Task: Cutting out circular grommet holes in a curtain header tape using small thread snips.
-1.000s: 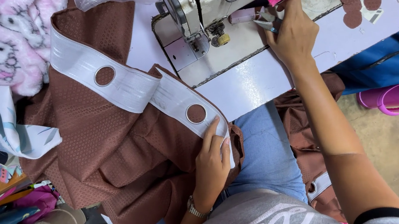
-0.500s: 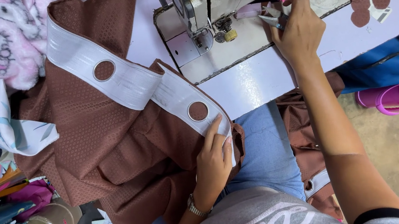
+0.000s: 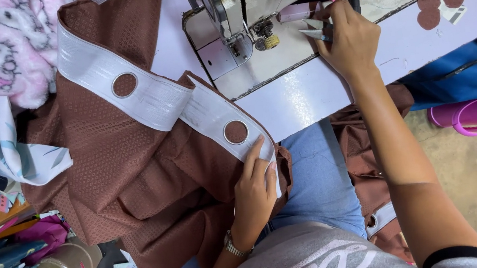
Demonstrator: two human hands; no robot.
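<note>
A: Since a second ago your right hand (image 3: 347,35) has hardly moved. It is up by the needle of the sewing machine (image 3: 254,6), and the view has only closed in a little.

B: And the grip?

A: Your fingers are curled tight around small snips (image 3: 313,31), blades pointing to 9 o'clock toward the presser foot. That looks to me like trimming, not stitching.

B: My left hand (image 3: 255,192)?

A: It lies flat, fingers spread, pressing the end of the white tape (image 3: 156,95) onto the brown cloth (image 3: 111,172) on your lap, as before. The tape runs off to 10 o'clock from that hand; its nearest ring (image 3: 236,132) sits just at 12 o'clock of your fingertips.
</note>
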